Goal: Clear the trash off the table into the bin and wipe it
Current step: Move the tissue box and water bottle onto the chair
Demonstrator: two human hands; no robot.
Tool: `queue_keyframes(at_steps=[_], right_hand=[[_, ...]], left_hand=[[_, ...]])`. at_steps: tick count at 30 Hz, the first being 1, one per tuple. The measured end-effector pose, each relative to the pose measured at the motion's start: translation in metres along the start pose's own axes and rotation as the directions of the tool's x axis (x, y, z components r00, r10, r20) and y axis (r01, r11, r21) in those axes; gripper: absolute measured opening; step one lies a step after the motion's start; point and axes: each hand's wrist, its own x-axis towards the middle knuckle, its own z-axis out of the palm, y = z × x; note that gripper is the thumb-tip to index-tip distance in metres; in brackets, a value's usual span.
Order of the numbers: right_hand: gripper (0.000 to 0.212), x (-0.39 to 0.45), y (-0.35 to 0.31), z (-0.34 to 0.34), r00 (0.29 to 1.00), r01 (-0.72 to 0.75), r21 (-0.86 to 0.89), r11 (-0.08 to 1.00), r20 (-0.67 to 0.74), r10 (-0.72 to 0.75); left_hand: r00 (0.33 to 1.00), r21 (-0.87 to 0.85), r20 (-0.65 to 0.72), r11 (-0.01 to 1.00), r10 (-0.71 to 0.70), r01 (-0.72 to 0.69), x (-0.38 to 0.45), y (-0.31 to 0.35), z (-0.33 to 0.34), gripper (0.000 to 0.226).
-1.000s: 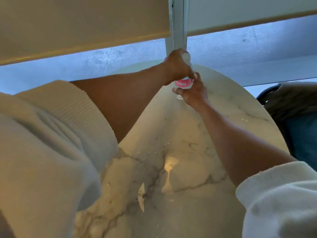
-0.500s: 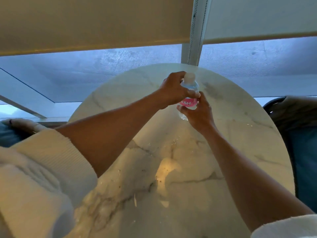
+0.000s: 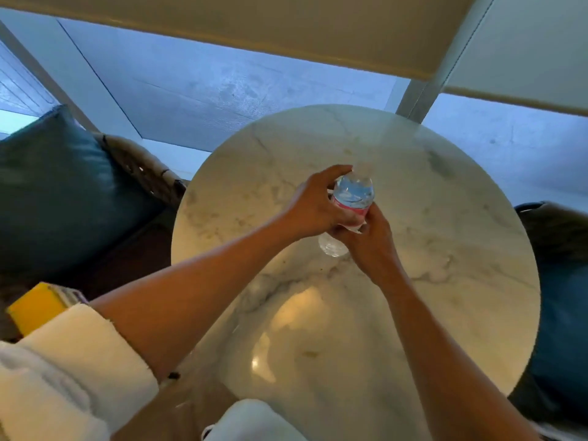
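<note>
Up above the middle of the round surface (image 3: 445, 249), a small clear plastic bottle (image 3: 353, 195) with a pink label band is held in both hands, lifted off the polished white marble with its grey veins and glossy patches of reflected light. Its long axis tilts away from the person, the neck end pointing toward the far edge and the ribbed base (image 3: 331, 248) pointing back and down; the cap itself is blurred. The left hand (image 3: 315, 208) curls round the upper body from the left, fingers wrapped over the shoulder of the bottle, while the right hand (image 3: 369, 243) grips the lower part from beneath, fingers pinching at the label. Thick, fuzzy cream sleeves (image 3: 79, 361) are pushed up both forearms. A teal leather-like cushion (image 3: 63, 192) sits left of the surface, and a yellow box-shaped object (image 3: 35, 308) lies below it
</note>
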Motion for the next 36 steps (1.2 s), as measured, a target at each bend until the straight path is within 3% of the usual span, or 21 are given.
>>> queue_keyframes(at_steps=[9, 15, 21, 29, 36], right_hand=[[0.062, -0.108, -0.028, 0.125, 0.971, -0.035, 0.013, 0.999, 0.237, 0.031], [0.059, -0.163, -0.030, 0.221, 0.916, -0.046, -0.029, 0.999, 0.397, 0.054], [0.054, -0.202, -0.034, 0.301, 0.824, -0.038, -0.080, 0.996, 0.561, 0.076], [0.052, -0.212, -0.034, 0.385, 0.696, -0.079, -0.202, 0.976, 0.690, 0.199], [0.054, -0.181, -0.013, 0.453, 0.596, -0.055, -0.340, 0.939, 0.743, 0.304]], left_hand=[[0.986, -0.036, -0.132, 0.995, -0.101, 0.097, -0.154, -0.056, -0.096, 0.086], [0.934, -0.200, -0.263, 0.961, -0.242, 0.193, -0.247, -0.113, -0.152, 0.098], [0.872, -0.280, -0.353, 0.928, -0.339, 0.247, -0.324, -0.156, -0.201, 0.072], [0.736, -0.406, -0.465, 0.857, -0.493, 0.317, -0.370, -0.209, -0.241, 0.063], [0.653, -0.479, -0.453, 0.783, -0.607, 0.397, -0.368, -0.271, -0.268, 0.068]])
